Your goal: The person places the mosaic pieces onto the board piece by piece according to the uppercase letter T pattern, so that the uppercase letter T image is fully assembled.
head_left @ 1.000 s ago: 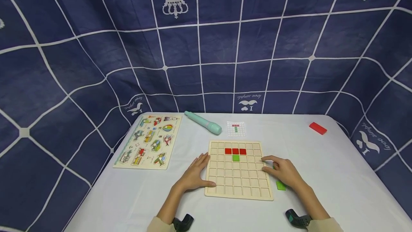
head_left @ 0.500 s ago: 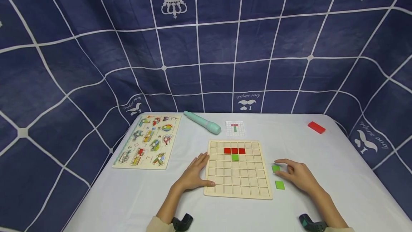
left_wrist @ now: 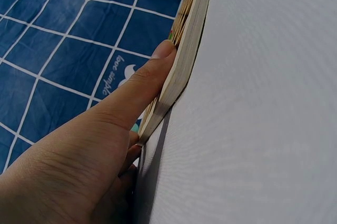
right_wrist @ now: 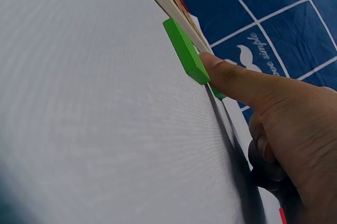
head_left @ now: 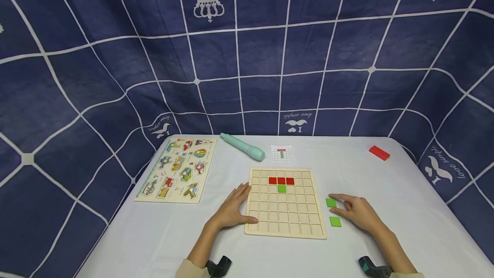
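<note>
A pale wooden grid board (head_left: pixel 285 211) lies on the white table, with a row of red square tiles (head_left: pixel 281 181) and one green tile (head_left: pixel 282 188) beneath the middle one. My left hand (head_left: pixel 230 210) rests at the board's left edge, its straight thumb lying over the rim and its fingers along the side. Right of the board are two loose green tiles, an upper one (head_left: pixel 330 202) and a lower one (head_left: pixel 335 222). Around the upper tile, my right hand (head_left: pixel 356 211) holds thumb and index finger apart. In the right wrist view the lower tile (right_wrist: pixel 185 50) shows in front of the thumb.
Behind the board lies a small printed pattern card (head_left: pixel 282 154). A mint-green microphone-shaped object (head_left: pixel 243 147) and a picture puzzle board (head_left: pixel 175 170) are to the left. A red block (head_left: pixel 380 153) sits at the back right. A blue gridded curtain (head_left: pixel 262 55) surrounds the table.
My right hand has moved right, off the board's right edge to the loose green tiles, which now show fully. The left hand stays where it was on the board.
</note>
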### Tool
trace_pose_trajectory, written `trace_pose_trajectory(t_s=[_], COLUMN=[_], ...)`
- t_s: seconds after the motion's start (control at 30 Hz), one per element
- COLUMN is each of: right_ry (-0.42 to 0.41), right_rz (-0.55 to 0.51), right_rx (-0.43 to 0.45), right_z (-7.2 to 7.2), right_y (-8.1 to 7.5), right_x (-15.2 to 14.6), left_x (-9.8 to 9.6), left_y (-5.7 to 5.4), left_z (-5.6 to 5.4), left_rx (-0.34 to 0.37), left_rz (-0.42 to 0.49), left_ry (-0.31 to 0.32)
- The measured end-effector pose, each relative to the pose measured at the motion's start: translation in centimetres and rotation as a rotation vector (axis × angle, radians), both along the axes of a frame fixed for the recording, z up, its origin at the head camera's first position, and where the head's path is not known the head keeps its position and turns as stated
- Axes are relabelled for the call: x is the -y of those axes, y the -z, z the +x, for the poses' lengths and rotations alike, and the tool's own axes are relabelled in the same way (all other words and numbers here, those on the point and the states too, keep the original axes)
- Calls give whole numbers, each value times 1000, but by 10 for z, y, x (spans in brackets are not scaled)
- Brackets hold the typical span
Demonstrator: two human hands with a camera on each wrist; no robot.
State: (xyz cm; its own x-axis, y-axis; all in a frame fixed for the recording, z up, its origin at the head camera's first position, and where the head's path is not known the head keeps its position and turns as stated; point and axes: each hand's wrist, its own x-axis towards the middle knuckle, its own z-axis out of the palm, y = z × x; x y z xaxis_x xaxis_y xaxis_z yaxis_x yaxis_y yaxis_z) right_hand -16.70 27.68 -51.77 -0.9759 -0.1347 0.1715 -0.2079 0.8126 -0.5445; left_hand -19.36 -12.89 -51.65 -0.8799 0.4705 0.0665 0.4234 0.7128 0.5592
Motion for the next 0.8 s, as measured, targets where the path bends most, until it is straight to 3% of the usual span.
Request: trace_pose_trajectory(t_s=[0.8], right_ry=[-18], right_rz=[-17], right_rx=[-70], right_z=[-1], right_y=[4], right_x=[-1], left_x=[1], left_y=[1], left_z=[0], left_rx=[5], left_rz=[1], left_ry=[-2])
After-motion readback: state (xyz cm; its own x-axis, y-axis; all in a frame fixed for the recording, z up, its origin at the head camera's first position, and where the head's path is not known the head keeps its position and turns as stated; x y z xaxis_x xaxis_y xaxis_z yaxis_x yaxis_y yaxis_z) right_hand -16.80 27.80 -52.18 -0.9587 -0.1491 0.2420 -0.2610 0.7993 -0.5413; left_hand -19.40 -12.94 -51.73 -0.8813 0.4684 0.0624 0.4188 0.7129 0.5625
